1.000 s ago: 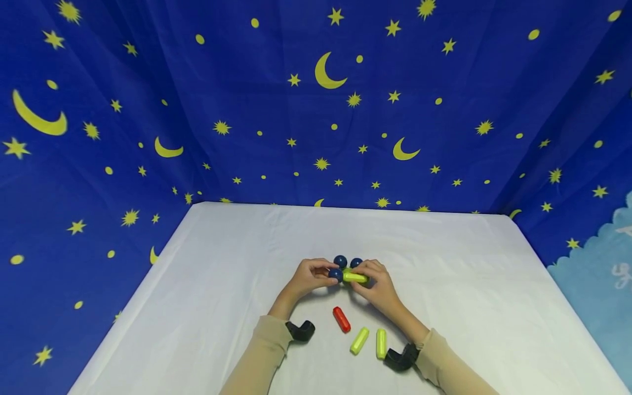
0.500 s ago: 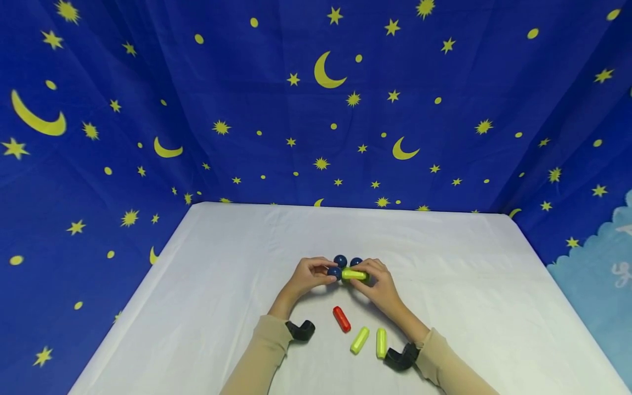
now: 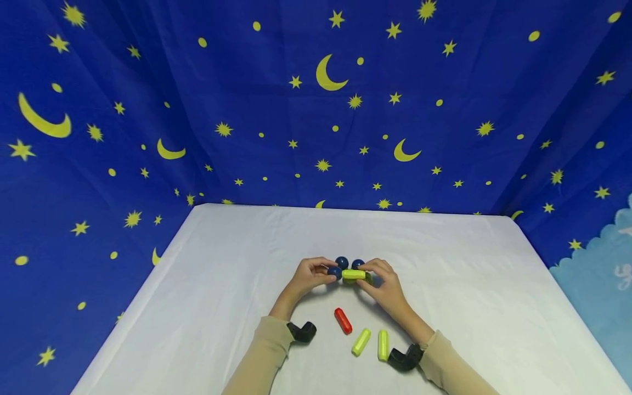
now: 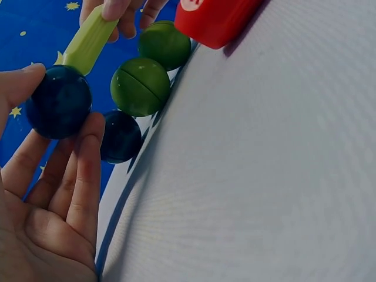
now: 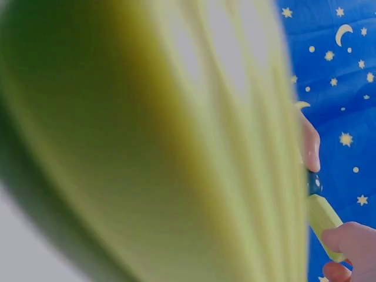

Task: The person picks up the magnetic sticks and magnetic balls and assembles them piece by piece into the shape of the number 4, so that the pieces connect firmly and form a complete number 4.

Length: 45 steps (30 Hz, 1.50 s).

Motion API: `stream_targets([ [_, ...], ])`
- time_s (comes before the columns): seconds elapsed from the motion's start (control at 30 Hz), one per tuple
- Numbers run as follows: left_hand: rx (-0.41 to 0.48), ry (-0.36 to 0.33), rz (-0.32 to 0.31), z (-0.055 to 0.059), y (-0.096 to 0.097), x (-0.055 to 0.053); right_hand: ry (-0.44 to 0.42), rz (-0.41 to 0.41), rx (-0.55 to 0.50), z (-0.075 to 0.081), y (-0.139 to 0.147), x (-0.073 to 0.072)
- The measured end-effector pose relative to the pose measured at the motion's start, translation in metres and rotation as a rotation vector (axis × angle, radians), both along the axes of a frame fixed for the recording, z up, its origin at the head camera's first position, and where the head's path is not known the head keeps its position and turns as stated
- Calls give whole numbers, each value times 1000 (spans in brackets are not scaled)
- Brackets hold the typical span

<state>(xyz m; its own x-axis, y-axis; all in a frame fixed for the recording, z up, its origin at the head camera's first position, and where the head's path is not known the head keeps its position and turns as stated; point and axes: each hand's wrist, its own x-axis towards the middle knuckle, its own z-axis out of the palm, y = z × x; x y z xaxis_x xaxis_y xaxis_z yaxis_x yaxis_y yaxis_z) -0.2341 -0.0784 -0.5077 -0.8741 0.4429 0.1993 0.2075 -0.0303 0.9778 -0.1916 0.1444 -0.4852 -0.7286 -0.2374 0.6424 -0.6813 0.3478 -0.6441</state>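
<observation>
The person's left hand [image 3: 311, 276] pinches a blue ball [image 3: 334, 272] between thumb and fingertips, while the right hand [image 3: 385, 285] pinches a yellow-green bar [image 3: 353, 274] meeting that ball between both sets of fingers, with two green balls [image 4: 140, 86] close by the fingertips and a red bar [image 3: 343, 321] nearer the wrists.

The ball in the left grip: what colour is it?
Dark blue; the ball shows best in the left wrist view.
</observation>
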Motion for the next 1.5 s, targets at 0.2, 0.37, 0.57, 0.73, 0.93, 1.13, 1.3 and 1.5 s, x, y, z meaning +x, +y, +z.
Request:
stream_targets([
  [0.2,-1,-24,4,10,2,7,-9,-12,11,-4,12,2],
  [0.37,15,-28,12,10,1,6,-7,-26,6,-6,18,1],
  [0.57,12,-20,15,12,2,4,-80,5,19,-5,20,-1],
  [0.73,-9,-25,23,13,2,3,-108,-4,59,-18,21,-6],
  [0.93,-10,-39,31,13,1,4,-141,-44,92,-44,25,-17],
  [1.13,6,-48,22,10,0,3,-218,-21,63,-46,27,-17],
  [1.3,16,-43,20,9,0,4,-251,-48,71,-44,27,-15],
  [1.5,13,-41,19,8,0,3,-203,-97,77,-29,21,-7],
])
